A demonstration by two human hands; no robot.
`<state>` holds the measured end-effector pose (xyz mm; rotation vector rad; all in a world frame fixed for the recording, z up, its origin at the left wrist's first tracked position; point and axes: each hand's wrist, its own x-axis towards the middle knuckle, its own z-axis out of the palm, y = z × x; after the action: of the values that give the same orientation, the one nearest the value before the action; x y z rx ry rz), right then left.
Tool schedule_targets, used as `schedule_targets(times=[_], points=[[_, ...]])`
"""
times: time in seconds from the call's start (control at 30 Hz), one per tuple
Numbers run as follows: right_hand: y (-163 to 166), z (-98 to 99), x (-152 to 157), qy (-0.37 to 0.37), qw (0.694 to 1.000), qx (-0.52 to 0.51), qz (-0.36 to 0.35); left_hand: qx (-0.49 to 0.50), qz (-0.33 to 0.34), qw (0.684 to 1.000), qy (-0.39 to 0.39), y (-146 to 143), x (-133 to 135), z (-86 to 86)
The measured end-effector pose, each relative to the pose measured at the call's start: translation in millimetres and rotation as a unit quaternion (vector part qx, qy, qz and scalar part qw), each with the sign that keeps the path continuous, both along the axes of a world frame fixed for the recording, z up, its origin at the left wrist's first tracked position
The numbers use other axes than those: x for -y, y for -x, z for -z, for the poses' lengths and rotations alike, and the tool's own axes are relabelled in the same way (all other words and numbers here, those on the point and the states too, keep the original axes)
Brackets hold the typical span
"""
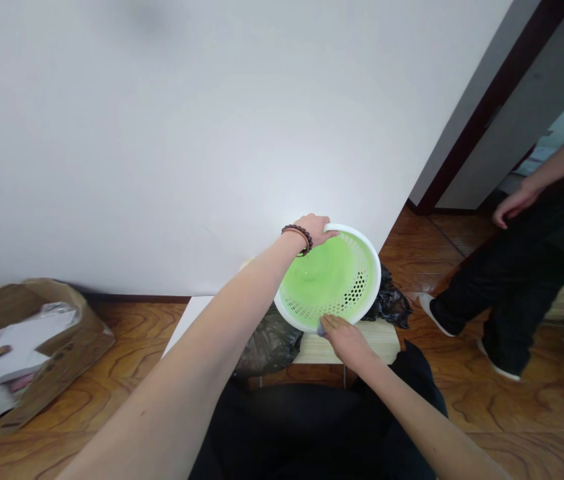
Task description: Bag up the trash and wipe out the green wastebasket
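A round light-green plastic basket [378, 270] with a white rim and rows of holes is tipped so that I look down into it. At its far rim, my left hand [315, 229] is closed over the edge, and a beaded bracelet [298, 233] circles that wrist. My right hand [345, 337] is at the near rim, fingers pressed together on a small greyish cloth [321, 327] against the rim. Only a corner of the cloth shows. Under and beside the basket lie dark plastic bags [272, 340] on a low light-wood stool [375, 340].
A white wall [162, 147] rises straight ahead. An open cardboard box [69, 353] with white packaging sits on the wooden floor at left. To the right another person [527, 287] in dark trousers stands near a doorway [487, 113].
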<state>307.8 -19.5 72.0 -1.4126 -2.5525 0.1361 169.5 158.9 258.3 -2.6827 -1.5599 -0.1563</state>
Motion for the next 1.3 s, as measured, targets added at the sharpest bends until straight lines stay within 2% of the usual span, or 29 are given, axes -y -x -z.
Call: schedule_targets(times=[0.07, 0.17, 0.27, 0.33, 0.4, 0.53, 0.6, 0.67, 0.73, 0.9, 1.0, 1.07, 1.2, 1.3], points=[[4, -3.3, -4, 0.041, 0.999, -0.034, -0.013, -0.003, 0.003, 1.000, -0.007, -2, 0, -0.6], [30, -9.1, -7, 0.078, 0.990, -0.111, -0.040, -0.006, -0.009, 1.000, -0.013, -3, 2, -1.8], [65, -11.6, -5, 0.060, 0.980, -0.188, -0.021, -0.006, -0.014, 1.000, -0.017, -1, 3, -2.0], [76, -9.8, -2, 0.041, 0.978, -0.205, -0.002, -0.007, -0.012, 1.000, -0.016, 1, 3, -1.7], [69, -4.8, 2, 0.029, 0.982, -0.185, -0.009, -0.011, -0.013, 1.000, -0.016, 3, 2, -1.4], [20, 10.5, 8, 0.009, 0.994, -0.108, -0.036, -0.012, -0.013, 1.000, -0.017, 3, 1, -0.6], [-1, 15.9, 9, 0.002, 0.997, -0.082, -0.014, -0.009, -0.006, 1.000, -0.018, 0, 0, -0.7], [-7, 17.0, 10, 0.005, 0.997, -0.076, 0.011, -0.009, -0.005, 1.000, -0.021, -5, 1, -1.6], [5, 13.5, 9, 0.018, 0.995, -0.093, 0.016, -0.010, -0.013, 1.000, -0.018, -8, 2, -2.7], [66, -3.9, 4, 0.031, 0.981, -0.191, -0.008, -0.008, -0.025, 1.000, -0.007, -4, 5, -3.2], [80, -5.3, 4, 0.012, 0.979, -0.202, 0.003, -0.010, -0.026, 0.999, -0.015, 3, 4, -2.5], [70, 0.2, 6, -0.002, 0.985, -0.171, -0.002, -0.013, -0.023, 0.999, -0.020, 7, 4, -2.5], [22, 14.5, 10, -0.030, 0.997, -0.070, -0.018, -0.014, -0.035, 0.999, -0.017, 6, 4, -3.6], [-3, 17.2, 11, -0.034, 0.999, -0.021, -0.002, -0.007, -0.032, 0.999, -0.013, 0, 6, -5.0]])
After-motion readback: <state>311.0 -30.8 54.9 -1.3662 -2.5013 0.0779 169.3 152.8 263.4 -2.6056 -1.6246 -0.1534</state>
